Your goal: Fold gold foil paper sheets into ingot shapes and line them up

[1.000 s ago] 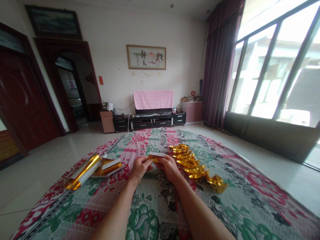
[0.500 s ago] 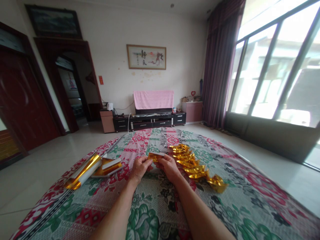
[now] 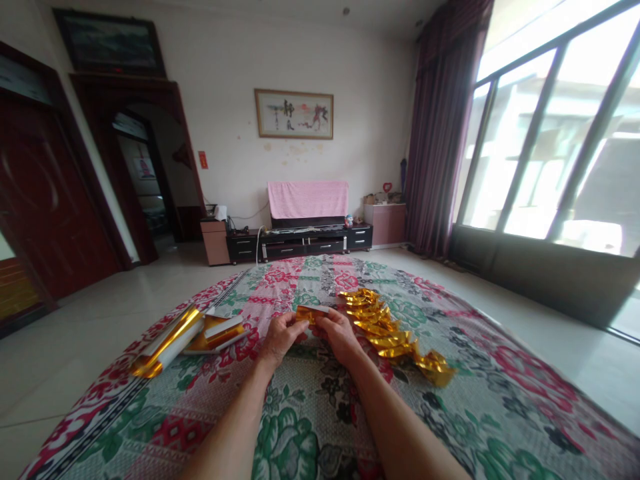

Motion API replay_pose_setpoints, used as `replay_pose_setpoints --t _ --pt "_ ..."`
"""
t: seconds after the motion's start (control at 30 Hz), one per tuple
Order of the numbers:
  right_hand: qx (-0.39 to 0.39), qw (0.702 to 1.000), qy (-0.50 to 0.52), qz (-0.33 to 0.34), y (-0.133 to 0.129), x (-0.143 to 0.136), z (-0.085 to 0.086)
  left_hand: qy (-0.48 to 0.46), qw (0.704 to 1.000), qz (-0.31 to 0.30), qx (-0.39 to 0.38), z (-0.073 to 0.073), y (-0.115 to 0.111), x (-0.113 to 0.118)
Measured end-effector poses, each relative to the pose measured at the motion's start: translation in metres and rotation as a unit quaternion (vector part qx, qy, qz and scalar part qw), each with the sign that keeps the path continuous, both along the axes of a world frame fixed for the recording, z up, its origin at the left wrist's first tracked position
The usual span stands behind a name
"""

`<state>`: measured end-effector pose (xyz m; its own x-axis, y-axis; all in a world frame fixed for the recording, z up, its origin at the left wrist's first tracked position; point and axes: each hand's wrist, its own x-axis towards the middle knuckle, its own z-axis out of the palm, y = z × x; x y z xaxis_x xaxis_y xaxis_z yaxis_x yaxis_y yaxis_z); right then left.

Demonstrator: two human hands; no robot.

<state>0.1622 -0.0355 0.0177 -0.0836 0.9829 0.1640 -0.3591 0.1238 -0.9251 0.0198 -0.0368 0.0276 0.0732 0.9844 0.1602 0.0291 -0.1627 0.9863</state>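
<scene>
While the left hand (image 3: 280,335) and right hand (image 3: 340,335) pinch a small, seemingly folded gold sheet (image 3: 305,313), crumpled foil (image 3: 395,344) lies at their three o'clock, rolled foil (image 3: 173,341) at nine.

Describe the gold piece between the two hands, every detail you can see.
The gold piece is small and roughly oblong, shiny like foil, with a pale strip along its far edge, perhaps a fold. Its long side runs left to right over the patterned cloth. The left hand grips its left end, the right hand its right. Fingers hide its near part; whether it touches the cloth is unclear.
</scene>
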Motion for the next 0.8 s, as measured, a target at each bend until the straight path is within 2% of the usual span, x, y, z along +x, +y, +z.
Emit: replay_pose_setpoints --t 0.57,0.8 --pt "0.010 1.000 -0.019 -0.005 -0.0006 -0.0019 0.0007 -0.003 1.000 0.019 0.006 -0.0021 0.0010 0.0032" --pt "0.023 1.000 -0.018 0.003 0.0018 -0.0008 -0.0043 -0.003 1.000 0.021 0.000 -0.0008 -0.0001 0.0036"
